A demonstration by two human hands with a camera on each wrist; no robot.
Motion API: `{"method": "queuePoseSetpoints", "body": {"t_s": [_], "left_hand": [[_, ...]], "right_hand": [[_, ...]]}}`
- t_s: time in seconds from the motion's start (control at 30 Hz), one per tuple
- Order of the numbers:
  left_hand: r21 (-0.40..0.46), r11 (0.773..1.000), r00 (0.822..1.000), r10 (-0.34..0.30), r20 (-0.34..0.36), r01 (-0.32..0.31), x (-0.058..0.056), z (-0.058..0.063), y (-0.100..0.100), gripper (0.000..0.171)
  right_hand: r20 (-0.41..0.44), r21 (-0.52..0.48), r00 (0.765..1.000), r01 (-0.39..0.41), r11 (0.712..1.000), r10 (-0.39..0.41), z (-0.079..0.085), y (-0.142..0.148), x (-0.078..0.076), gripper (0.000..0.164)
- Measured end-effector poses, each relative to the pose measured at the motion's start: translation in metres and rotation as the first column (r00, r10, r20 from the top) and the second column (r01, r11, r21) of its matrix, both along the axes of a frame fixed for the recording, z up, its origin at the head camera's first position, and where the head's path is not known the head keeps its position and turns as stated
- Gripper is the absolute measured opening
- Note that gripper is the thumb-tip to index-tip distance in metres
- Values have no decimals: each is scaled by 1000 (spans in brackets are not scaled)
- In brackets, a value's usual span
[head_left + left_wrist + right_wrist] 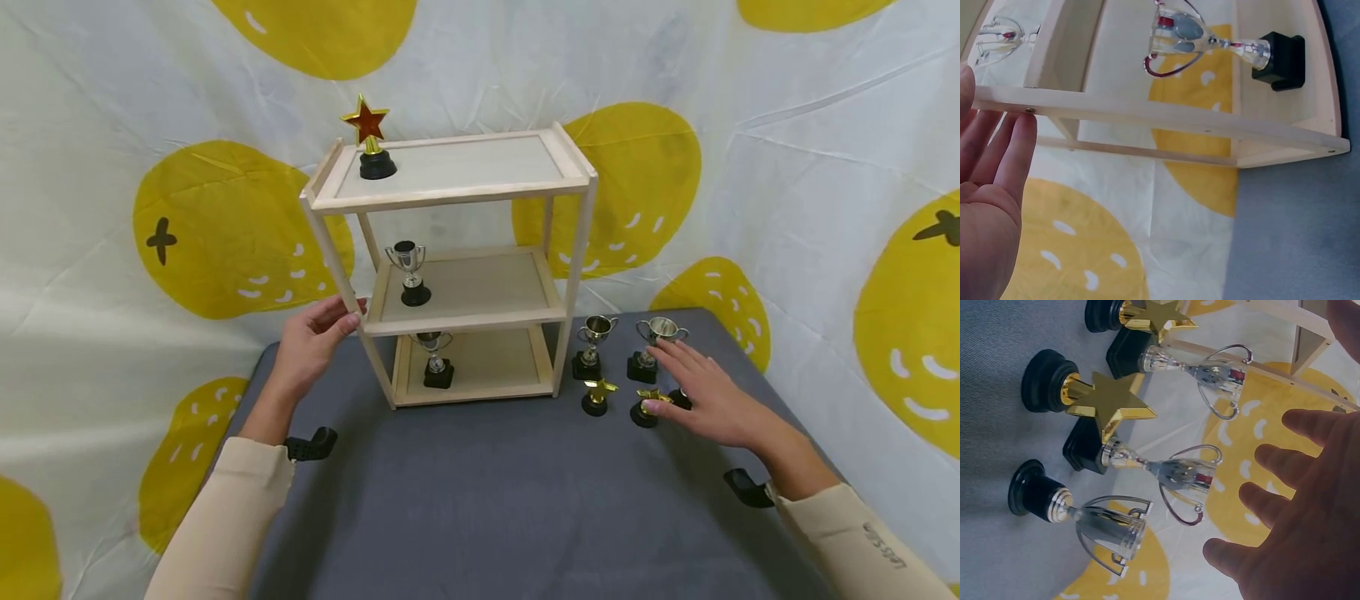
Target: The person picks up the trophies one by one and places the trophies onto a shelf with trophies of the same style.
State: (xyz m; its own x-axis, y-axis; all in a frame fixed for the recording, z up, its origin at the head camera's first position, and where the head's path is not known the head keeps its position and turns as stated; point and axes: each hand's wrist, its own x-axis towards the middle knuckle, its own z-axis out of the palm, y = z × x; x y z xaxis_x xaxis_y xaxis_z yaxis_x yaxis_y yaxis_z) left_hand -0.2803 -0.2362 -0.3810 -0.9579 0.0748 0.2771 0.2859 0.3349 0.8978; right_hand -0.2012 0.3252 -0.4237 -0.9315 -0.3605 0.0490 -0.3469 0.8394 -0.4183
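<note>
My left hand [309, 343] grips the left front post of a three-tier wooden shelf [465, 323] near the middle tier, thumb in front and fingers behind. A star trophy [367, 125] tops the upper tier at left. One silver trophy cup [407, 258] stands on the middle tier, another [435, 354] on the bottom one. My right hand [708, 396] hovers with spread fingers over the trophies right of the shelf. Below it are two gold star trophies [1107, 403] [1159, 317] and silver cups [1175, 475] [1219, 378]; a smaller cup [1113, 528] is mostly hidden by this hand in the head view.
A grey cloth covers the table [480, 500] under the shelf and trophies. Behind stands a white fabric backdrop [810, 183] printed with yellow fruit, close to the shelf's back. Black wrist cameras [311, 446] sit at both sleeves.
</note>
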Motion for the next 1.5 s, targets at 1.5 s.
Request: {"method": "queuePoseSetpoints", "body": {"t_s": [1.5], "left_hand": [[45, 999, 1000, -16, -26, 17, -12, 2, 0, 32]], "right_hand": [[33, -184, 991, 136, 973, -133, -48, 4, 7, 71]]}}
